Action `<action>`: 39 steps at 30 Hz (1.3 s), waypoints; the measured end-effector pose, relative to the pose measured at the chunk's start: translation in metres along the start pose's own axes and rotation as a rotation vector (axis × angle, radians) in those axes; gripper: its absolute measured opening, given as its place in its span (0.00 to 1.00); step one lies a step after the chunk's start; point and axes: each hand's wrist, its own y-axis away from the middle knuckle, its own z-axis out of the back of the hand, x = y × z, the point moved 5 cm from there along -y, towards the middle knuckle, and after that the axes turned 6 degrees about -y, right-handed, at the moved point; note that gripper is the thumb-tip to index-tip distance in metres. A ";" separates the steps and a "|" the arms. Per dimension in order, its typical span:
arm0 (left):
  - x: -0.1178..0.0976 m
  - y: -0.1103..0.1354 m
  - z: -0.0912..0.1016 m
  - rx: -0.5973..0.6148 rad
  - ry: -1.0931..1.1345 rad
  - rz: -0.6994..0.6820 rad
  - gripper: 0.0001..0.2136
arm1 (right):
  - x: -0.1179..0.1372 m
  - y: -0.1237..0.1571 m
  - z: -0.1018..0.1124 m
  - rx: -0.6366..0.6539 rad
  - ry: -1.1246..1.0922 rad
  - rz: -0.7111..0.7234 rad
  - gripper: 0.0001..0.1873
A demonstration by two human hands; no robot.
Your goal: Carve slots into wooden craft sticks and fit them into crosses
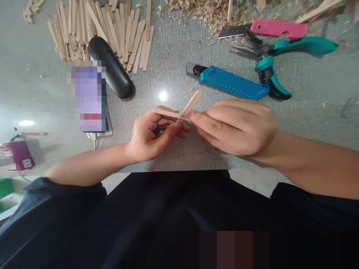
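Observation:
Two wooden craft sticks cross each other between my hands, above the grey table. One craft stick [193, 102] slants up and to the right; its lower end is pinched by the thumb and fingers of my left hand [154, 136]. The other craft stick [165, 112] lies nearly level across my left fingers, and its right end is between the thumb and fingertips of my right hand [238, 125]. The sticks touch where they cross, near both thumbs. Just beyond my right hand lies a blue utility knife [234, 82] with a short length of blade out.
Teal-handled pliers [266, 56] and a pink knife [279, 29] lie at the back right, near wood shavings [196, 11]. Many loose craft sticks [112, 30], a black case [110, 67] and a phone on a cable [89, 99] occupy the left. A purple power strip [21, 155] sits far left.

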 end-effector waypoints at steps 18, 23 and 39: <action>0.003 0.001 -0.001 -0.040 0.040 0.179 0.06 | -0.018 0.001 -0.010 0.127 -0.265 -0.366 0.13; 0.003 0.001 -0.002 -0.035 0.064 0.188 0.07 | -0.003 0.001 -0.003 0.013 -0.033 -0.022 0.09; -0.001 -0.003 0.003 -0.057 0.059 0.135 0.07 | -0.018 -0.015 0.022 -0.212 -0.346 -0.538 0.12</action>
